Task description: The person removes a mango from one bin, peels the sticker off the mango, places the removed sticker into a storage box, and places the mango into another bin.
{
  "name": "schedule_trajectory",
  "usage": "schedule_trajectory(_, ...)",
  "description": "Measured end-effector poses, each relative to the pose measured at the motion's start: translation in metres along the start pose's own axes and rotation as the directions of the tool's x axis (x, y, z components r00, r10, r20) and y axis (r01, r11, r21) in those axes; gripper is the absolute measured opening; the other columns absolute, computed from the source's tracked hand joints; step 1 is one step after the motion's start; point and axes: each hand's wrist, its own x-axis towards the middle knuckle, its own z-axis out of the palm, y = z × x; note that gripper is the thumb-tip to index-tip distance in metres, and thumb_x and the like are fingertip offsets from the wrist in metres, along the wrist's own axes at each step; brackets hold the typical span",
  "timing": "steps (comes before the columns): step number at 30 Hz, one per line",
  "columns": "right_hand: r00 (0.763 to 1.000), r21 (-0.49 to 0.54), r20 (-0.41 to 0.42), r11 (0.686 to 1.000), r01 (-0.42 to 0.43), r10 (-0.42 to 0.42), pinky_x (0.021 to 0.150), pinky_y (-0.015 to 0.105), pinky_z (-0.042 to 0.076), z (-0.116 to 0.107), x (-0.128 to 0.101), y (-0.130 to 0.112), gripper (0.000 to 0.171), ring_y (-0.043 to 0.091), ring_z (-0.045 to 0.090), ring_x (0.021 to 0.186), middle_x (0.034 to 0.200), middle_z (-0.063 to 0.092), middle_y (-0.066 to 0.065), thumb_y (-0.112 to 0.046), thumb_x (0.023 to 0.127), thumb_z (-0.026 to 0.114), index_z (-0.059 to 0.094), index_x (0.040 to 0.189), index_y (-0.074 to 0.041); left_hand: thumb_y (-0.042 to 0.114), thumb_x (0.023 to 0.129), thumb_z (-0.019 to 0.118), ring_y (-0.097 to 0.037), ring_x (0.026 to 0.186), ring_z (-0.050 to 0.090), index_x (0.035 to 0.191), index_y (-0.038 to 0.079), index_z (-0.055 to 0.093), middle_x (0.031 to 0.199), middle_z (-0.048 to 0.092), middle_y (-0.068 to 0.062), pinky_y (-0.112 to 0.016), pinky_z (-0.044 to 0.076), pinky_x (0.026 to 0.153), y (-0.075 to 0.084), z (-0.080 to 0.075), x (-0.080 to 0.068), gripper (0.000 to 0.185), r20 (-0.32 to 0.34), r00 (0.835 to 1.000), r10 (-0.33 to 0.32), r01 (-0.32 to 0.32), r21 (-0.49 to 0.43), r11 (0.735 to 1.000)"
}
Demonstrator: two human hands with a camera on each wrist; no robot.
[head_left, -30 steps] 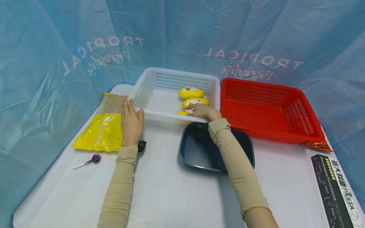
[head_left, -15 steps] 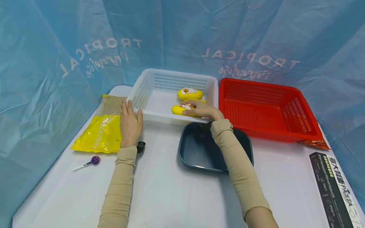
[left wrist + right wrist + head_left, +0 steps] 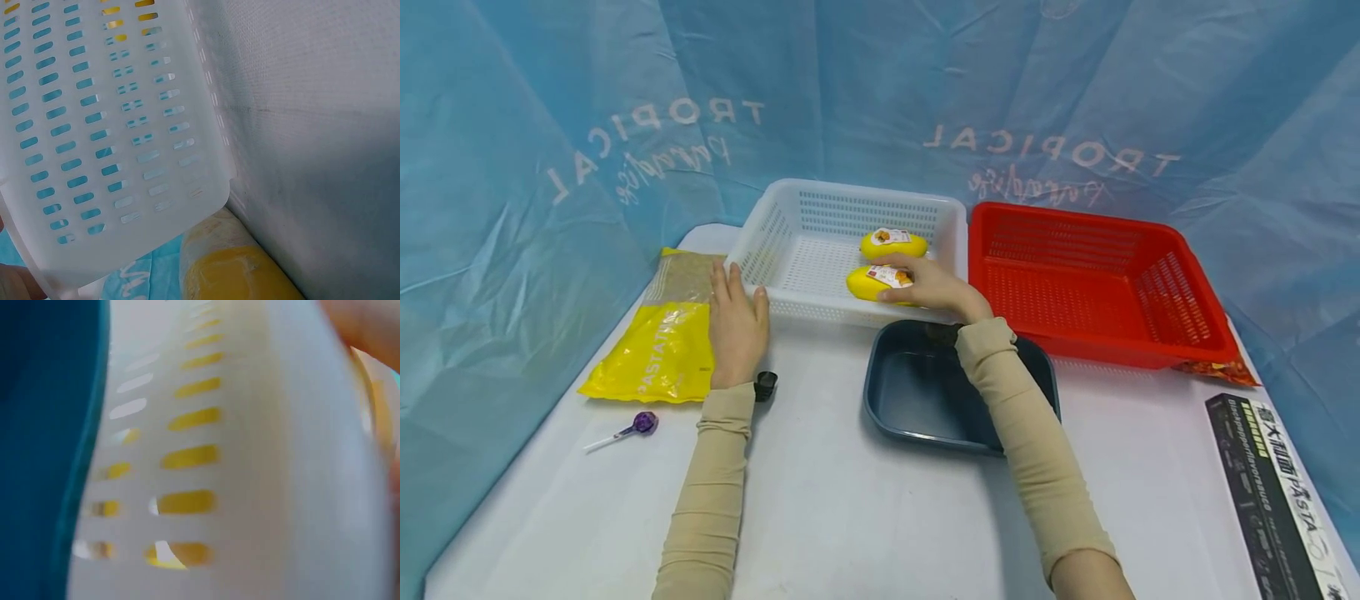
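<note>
Right hand (image 3: 934, 287) curls its fingers around the near yellow packet (image 3: 871, 283) at the white basket's (image 3: 790, 250) 5 o'clock corner, left hand (image 3: 736, 321) flat bracing the rim—a clean lift over the wall looks next.

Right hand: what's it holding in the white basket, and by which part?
The right hand grips a yellow packet by its right end, fingers curled over the label. The left hand holds nothing; it rests against the white basket.
</note>
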Motion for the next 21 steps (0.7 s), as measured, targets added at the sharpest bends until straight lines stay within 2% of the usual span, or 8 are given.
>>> schedule_trajectory(11,0.991,0.038,-0.066,0.992,0.12,-0.117,0.094,0.036,0.051,-0.006,-0.02,-0.016,0.064,0.023,0.044,0.12,0.142,0.046,0.006,-0.031,0.083,0.074,0.049,0.141,-0.021,0.034,0.104,0.034,-0.039,0.149,0.013,0.153,-0.001,0.019,0.163,0.005,-0.018,-0.057,0.022,0.117,-0.001,0.001,0.0,0.061,0.014,1.0,-0.013,0.013,-0.002,1.0)
schedule_trajectory(18,0.962,0.055,-0.092,0.963,0.264,-0.258,0.089,0.032,0.054,-0.005,-0.045,-0.023,0.065,0.02,0.046,0.118,0.142,0.048,0.005,-0.02,0.08,0.078,0.052,0.14,-0.015,0.034,0.104,0.035,-0.038,0.15,0.013,0.153,0.0,0.02,0.164,0.004,-0.016,-0.056,0.023,0.117,0.0,0.001,0.0,0.061,0.012,1.0,-0.016,0.016,0.001,1.0)
schedule_trajectory(21,0.954,0.05,-0.09,0.956,0.29,-0.285,0.087,0.03,0.053,-0.004,-0.056,-0.026,0.065,0.02,0.047,0.115,0.139,0.05,0.006,-0.019,0.08,0.078,0.052,0.139,-0.012,0.033,0.104,0.035,-0.039,0.149,0.014,0.152,-0.001,0.021,0.163,0.005,-0.017,-0.056,0.023,0.117,0.0,0.0,0.0,0.061,0.012,1.0,-0.014,0.014,0.005,1.0)
